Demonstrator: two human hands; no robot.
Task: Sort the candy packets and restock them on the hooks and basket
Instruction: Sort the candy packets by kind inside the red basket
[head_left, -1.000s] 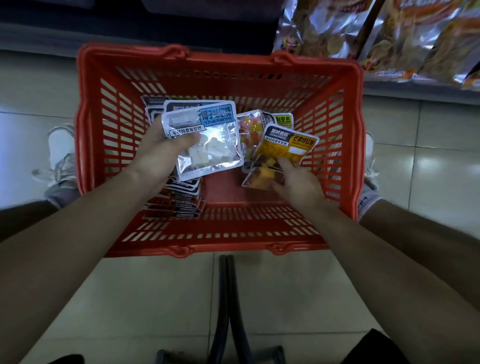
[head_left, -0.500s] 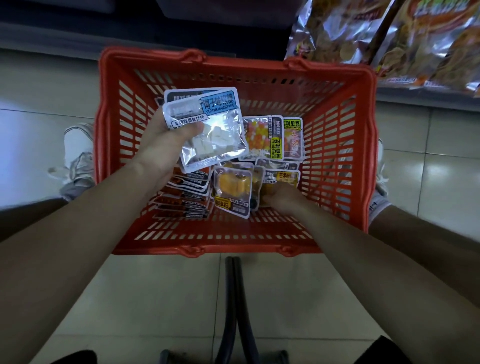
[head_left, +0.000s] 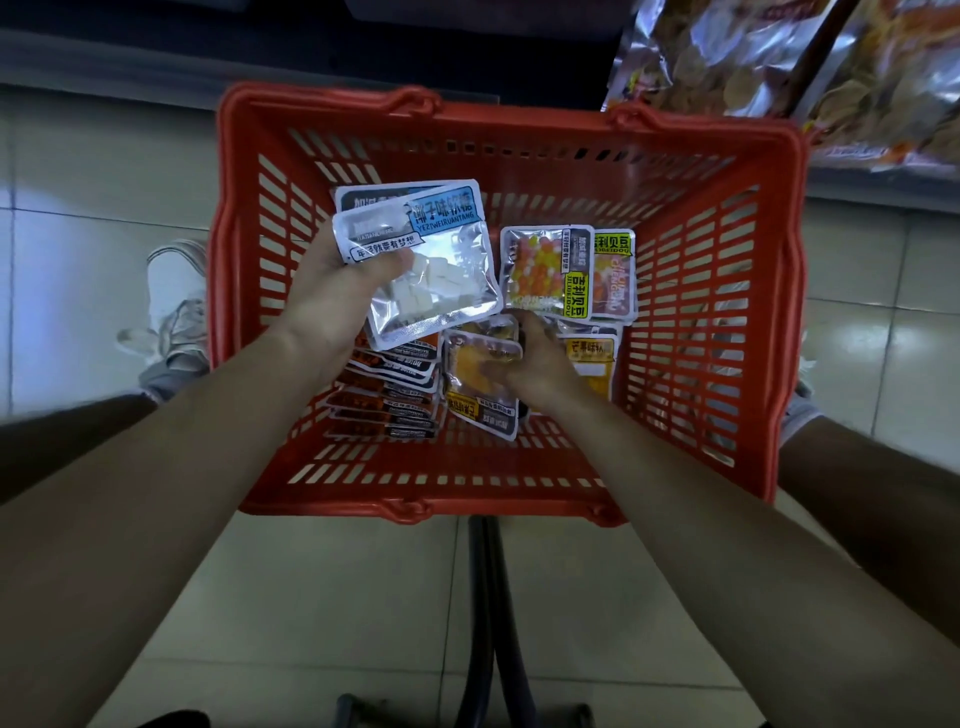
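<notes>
A red plastic basket stands on the tiled floor and holds several candy packets. My left hand grips a small stack of blue-labelled packets of white cubes above the basket's left half. My right hand is low inside the basket, fingers closed on yellow mango candy packets. Two packets of orange and yellow beads lie flat at the back right. A fanned pile of dark-edged packets lies under my left hand.
Large shiny snack bags sit on a low shelf at the upper right. A white shoe stands left of the basket. The basket's dark handles lie on the floor between my arms.
My right hand dropped from holding a yellow packet up to reaching among the yellow packets on the basket floor. My left hand kept its blue-labelled packets, and the view shifted slightly.
</notes>
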